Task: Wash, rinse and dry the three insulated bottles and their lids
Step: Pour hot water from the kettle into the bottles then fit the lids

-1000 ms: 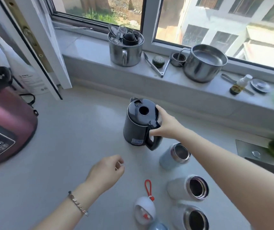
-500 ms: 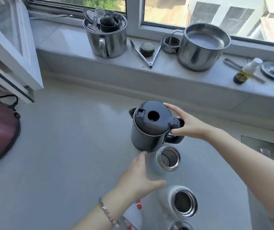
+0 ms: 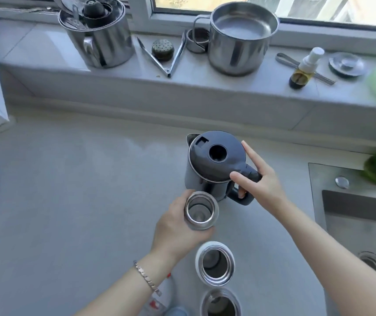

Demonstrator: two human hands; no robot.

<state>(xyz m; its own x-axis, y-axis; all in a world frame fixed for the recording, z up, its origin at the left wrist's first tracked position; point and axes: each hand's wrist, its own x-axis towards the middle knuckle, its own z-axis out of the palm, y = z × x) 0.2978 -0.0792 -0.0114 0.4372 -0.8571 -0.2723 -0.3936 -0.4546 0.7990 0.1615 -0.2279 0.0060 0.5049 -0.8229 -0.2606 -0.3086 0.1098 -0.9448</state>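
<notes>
My left hand (image 3: 177,226) curls round the open bottle (image 3: 201,210), which touches the kettle (image 3: 214,156) on its near side. My right hand (image 3: 260,181) grips the kettle's handle. A second bottle (image 3: 215,266) and a third bottle (image 3: 220,303) stand nearer me, the third cut off. Behind the kettle are a steel pot (image 3: 239,39) and tongs (image 3: 166,62). My forearm hides most of the lids (image 3: 159,303).

Kettle (image 3: 216,156) on counter (image 3: 68,201), bottles (image 3: 215,265) in a row before it, sink (image 3: 353,229) right, pots (image 3: 239,53) on windowsill (image 3: 45,55) behind.
</notes>
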